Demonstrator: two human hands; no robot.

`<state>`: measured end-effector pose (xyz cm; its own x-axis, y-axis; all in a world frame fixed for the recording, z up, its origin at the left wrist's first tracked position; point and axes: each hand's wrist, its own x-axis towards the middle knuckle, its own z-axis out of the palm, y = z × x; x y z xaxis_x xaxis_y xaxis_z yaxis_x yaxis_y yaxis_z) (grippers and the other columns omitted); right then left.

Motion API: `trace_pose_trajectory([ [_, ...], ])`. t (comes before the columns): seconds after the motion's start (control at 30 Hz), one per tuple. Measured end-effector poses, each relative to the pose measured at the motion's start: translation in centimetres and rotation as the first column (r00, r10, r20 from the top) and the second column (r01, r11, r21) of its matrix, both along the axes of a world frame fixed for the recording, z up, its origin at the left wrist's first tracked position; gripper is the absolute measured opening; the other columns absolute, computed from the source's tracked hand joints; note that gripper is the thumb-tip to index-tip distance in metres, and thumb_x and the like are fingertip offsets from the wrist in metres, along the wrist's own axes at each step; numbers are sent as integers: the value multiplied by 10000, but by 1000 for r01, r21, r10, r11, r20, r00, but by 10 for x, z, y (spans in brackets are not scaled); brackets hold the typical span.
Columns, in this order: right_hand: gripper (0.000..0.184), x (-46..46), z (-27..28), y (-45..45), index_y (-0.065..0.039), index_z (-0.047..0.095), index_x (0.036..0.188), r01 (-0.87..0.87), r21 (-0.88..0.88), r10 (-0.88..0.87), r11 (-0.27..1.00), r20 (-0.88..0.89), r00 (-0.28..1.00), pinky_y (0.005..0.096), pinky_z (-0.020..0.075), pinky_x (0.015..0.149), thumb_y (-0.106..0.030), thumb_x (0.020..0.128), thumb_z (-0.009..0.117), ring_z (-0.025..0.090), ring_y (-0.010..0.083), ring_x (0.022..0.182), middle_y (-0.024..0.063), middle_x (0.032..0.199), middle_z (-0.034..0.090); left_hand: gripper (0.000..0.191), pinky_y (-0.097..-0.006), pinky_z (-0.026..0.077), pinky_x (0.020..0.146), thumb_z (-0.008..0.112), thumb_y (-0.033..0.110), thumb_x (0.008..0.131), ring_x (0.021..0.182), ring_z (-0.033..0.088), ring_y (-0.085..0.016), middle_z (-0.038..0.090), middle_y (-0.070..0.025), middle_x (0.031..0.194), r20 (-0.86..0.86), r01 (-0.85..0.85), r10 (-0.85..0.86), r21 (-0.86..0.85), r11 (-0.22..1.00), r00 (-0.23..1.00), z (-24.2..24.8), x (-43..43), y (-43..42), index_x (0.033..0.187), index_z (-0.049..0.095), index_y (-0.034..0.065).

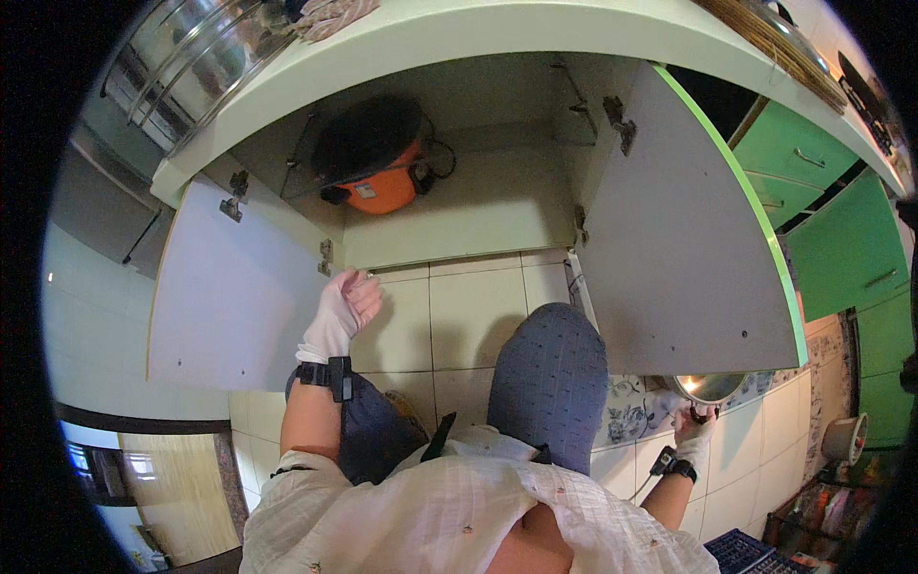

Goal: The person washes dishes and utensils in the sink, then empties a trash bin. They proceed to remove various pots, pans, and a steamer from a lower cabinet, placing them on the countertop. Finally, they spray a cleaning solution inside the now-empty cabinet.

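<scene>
My left hand (351, 305), in a pale glove with bare fingers, is loosely curled by the lower hinge of the left cabinet door (237, 308); I see nothing in it. Out to the right, my right hand (694, 425) grips the dark handle of a round metal pan (710, 387), partly hidden behind the right cabinet door (681, 237). Both doors stand wide apart. Inside the cabinet (488, 194), at the left, sits an orange appliance (387, 190) with a black top and a cord.
A white countertop (459, 29) curves above the cabinet. Wire racks (193, 64) with metalware are at upper left. Green drawers (796, 154) and an open green door (846, 244) lie to the right. A dark plastic crate (749, 556) and a shelf of goods stand at lower right.
</scene>
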<state>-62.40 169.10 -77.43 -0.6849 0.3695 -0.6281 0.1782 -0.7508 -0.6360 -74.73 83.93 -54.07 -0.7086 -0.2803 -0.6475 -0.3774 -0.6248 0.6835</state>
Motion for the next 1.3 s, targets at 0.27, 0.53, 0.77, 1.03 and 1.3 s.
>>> trace_pose_trajectory([
  [0.27,583,18,279,-167,37,759,1025,-924,348,520,161,765,379,355,622,651,-530,1070,630,734,239,715,146,908,769,376,-487,603,896,690,370,1028,1046,692,-350,678,-175,1340,-1,-182,182,43,982,983,-19,-47,-37,1297,575,133],
  [0.53,572,-124,393,-493,21,587,1425,-807,537,946,246,50,321,419,555,1056,-448,1100,629,701,282,1190,206,1352,702,774,-508,348,1254,705,436,1020,1564,387,-412,372,-206,1723,-86,-27,40,155,988,995,-17,-48,-21,1665,375,164],
  [0.77,1020,-300,243,-754,-43,337,1633,-869,410,921,277,144,361,526,552,1099,-670,937,739,605,378,1321,251,1469,560,935,-481,204,1320,727,459,988,1653,204,-363,146,-158,1816,-79,-277,303,236,931,950,2,-50,-59,1725,254,132],
  [1.03,879,-450,180,-898,34,399,1550,-899,-12,872,439,-234,429,597,624,956,-564,970,678,605,466,1287,307,1442,566,710,-486,194,1327,647,375,1040,1650,240,-341,271,-141,1787,-126,-321,365,276,906,922,18,-33,-71,1683,397,205],
  [1.3,690,-468,152,-900,101,425,1489,-871,49,824,488,-356,441,591,656,910,-397,1039,583,615,519,1250,352,1418,580,706,-471,259,1307,681,388,1020,1631,295,-329,309,-126,1774,-127,-325,371,280,903,920,24,-29,-83,1656,447,190],
])
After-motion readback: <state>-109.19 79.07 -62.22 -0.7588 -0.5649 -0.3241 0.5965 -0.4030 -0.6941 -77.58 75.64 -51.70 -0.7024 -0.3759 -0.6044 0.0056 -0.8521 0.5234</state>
